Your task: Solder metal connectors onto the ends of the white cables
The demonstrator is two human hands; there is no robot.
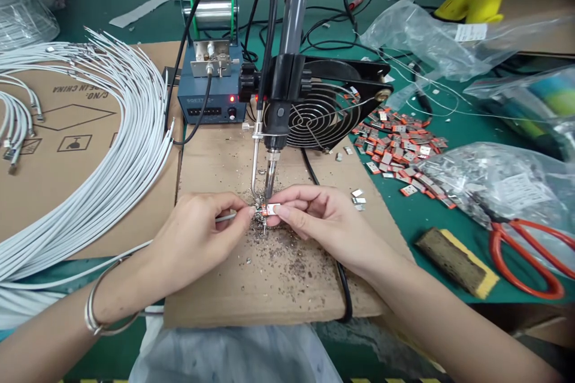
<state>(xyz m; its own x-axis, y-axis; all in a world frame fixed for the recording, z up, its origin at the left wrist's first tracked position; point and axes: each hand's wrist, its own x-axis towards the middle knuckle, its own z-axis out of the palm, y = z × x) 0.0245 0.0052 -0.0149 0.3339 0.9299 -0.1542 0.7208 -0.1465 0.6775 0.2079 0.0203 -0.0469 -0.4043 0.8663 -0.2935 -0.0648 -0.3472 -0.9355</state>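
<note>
My left hand (pixel 204 224) pinches the end of a white cable (pixel 226 216) between thumb and fingertips. In my right hand (pixel 321 215) a small USB connector (pixel 272 209) with an orange part is gripped between thumb and forefinger. Cable end and connector meet just under the tip of a mounted soldering iron (pixel 270 176). A thin metal solder feed tube (pixel 255 170) comes down beside the iron tip. Whether the wires touch the connector's contacts is too small to tell. Solder specks and dark residue lie on the cardboard (pixel 211 293) below both hands.
A bundle of white cables (pixel 130 149) lies left. Behind stands a blue solder feeder (pixel 211 96) with a solder spool (pixel 209 12). A black fan (pixel 321 119) is right of the iron. Orange-and-silver connectors (pixel 395 146), a sponge (pixel 456 260) and red-handled scissors (pixel 525 257) lie right.
</note>
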